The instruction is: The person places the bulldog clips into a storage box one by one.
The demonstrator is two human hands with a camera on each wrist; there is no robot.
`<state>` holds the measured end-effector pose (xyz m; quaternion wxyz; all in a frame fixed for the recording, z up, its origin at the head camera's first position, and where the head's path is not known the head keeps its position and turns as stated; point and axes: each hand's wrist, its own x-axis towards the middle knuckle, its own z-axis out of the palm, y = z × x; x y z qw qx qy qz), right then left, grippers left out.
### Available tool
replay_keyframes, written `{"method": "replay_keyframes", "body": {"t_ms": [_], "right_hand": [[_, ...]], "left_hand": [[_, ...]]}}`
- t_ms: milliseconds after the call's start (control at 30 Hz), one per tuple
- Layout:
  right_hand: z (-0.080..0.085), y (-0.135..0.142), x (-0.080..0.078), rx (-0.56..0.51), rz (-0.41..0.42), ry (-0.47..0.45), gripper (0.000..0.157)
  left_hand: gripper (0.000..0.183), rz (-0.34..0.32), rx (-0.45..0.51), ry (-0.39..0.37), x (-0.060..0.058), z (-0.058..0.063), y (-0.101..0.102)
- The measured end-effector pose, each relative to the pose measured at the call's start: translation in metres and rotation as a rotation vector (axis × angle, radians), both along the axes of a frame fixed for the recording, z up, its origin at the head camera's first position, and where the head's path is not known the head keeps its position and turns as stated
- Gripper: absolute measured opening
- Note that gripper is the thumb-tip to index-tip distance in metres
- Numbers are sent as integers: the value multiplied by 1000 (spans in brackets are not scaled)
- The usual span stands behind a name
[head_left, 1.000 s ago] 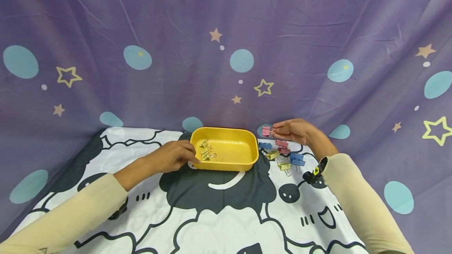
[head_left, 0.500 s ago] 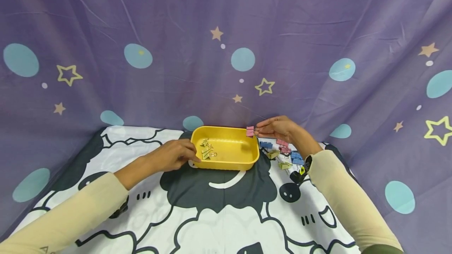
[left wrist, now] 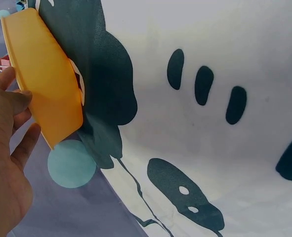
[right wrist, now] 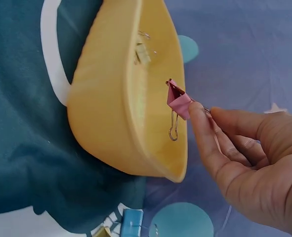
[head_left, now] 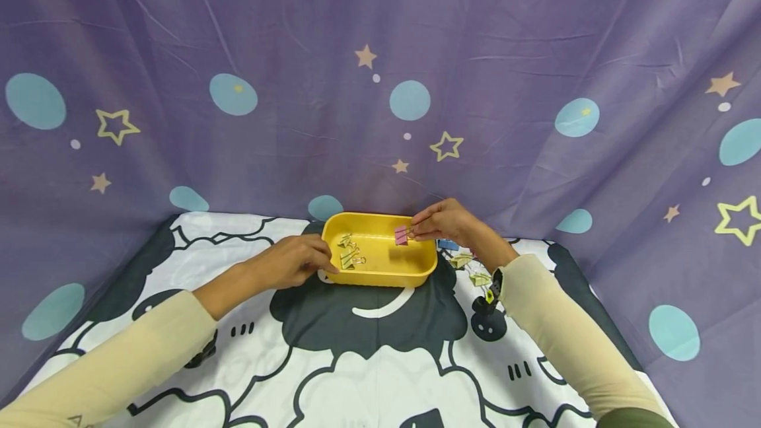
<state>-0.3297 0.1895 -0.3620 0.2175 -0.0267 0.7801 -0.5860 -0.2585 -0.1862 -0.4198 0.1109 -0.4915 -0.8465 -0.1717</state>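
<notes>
My right hand (head_left: 450, 223) pinches a pink binder clip (head_left: 401, 236) by one wire handle, over the right part of a yellow tray (head_left: 380, 279). In the right wrist view the clip (right wrist: 179, 101) hangs from thumb and fingertips, its other wire handle pointing down. At the tray's left end my left hand (head_left: 297, 261) grips the rim; the left wrist view shows its fingers and thumb at the tray's edge (left wrist: 49, 79). Several yellow binder clips (head_left: 349, 258) lie inside the tray at its left end.
Right of the tray lie more binder clips: a blue one (head_left: 448, 244) and yellow ones (head_left: 479, 279); the right forearm hides others. A black-and-white patterned cloth (head_left: 380, 382) covers the table. Behind it hangs a purple curtain (head_left: 309, 84).
My right hand has carried the pink clip leftward from above the loose clips, past the tray's right rim and down over its inside. The left hand has stayed on the tray.
</notes>
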Motion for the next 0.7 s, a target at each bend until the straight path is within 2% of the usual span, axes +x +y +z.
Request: {"method": "replay_keyframes", "body": {"t_ms": [133, 467, 700], "right_hand": [[-6, -12, 3, 10, 27, 12, 37], [-18, -48, 12, 45, 61, 46, 21], [-30, -69, 14, 63, 60, 64, 18]], "left_hand": [[49, 1, 1, -7, 0, 0, 0], [48, 6, -7, -17, 0, 1, 0], [49, 11, -11, -13, 0, 1, 0]]}}
